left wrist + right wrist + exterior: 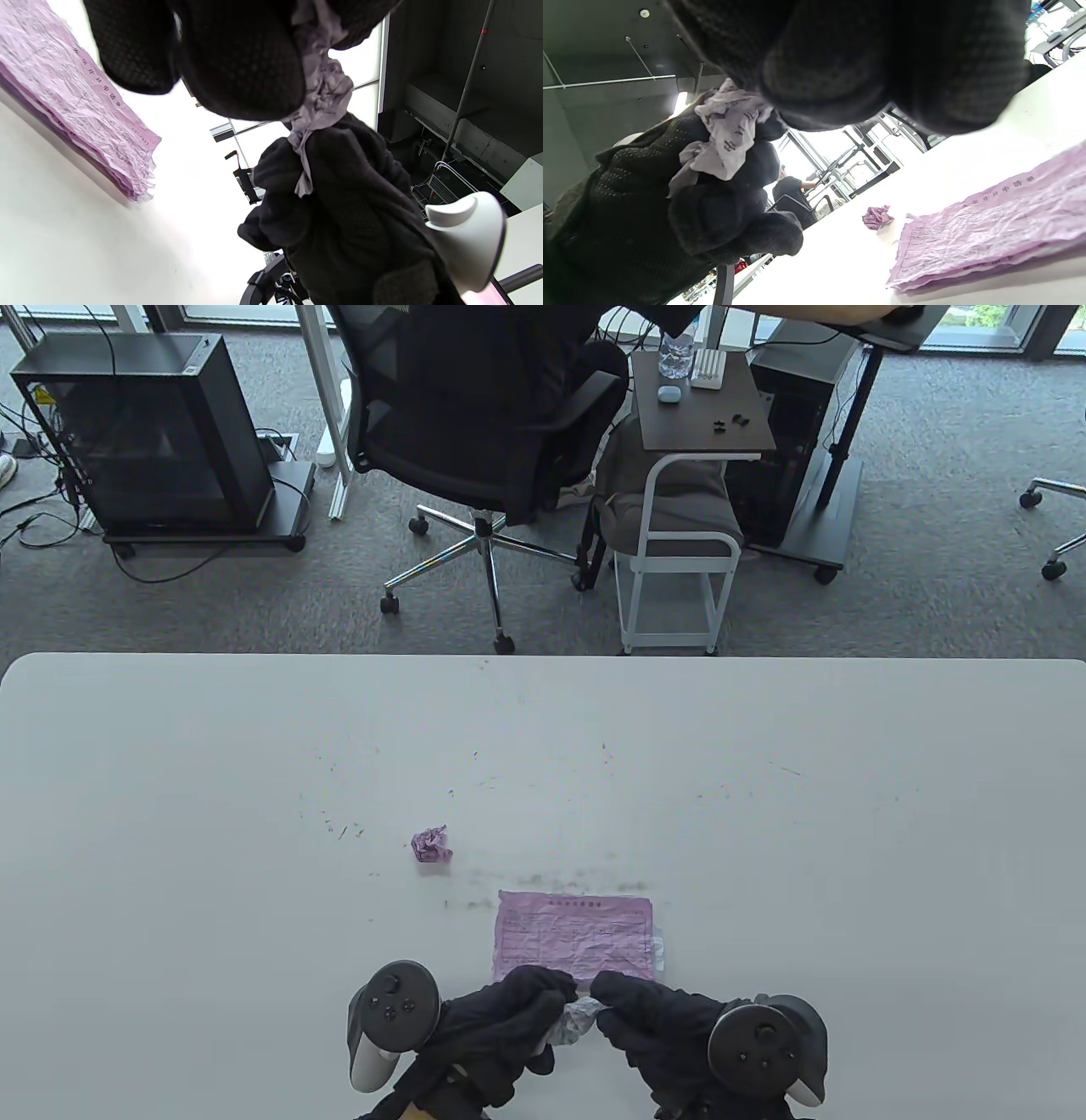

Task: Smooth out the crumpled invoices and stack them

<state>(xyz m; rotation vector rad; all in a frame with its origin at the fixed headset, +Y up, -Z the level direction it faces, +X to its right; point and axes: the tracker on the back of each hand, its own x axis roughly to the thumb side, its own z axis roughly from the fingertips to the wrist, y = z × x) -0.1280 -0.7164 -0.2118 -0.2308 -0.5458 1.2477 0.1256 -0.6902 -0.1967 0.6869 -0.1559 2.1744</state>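
Observation:
A stack of flattened purple invoices [575,937] lies near the table's front edge; it also shows in the left wrist view [76,101] and the right wrist view [988,228]. Both gloved hands hold one crumpled pale invoice [577,1018] between them, above the table just in front of the stack. My left hand [509,1018] grips its left side, my right hand [653,1014] its right side. The wad shows in the left wrist view [322,93] and the right wrist view [729,135]. Another crumpled purple ball [430,844] lies on the table, left of and beyond the stack [877,217].
The white table [764,814] has small dark specks across its middle. Beyond its far edge stand an office chair [484,432], a small white cart [679,551] and a computer case [144,432] on the carpet.

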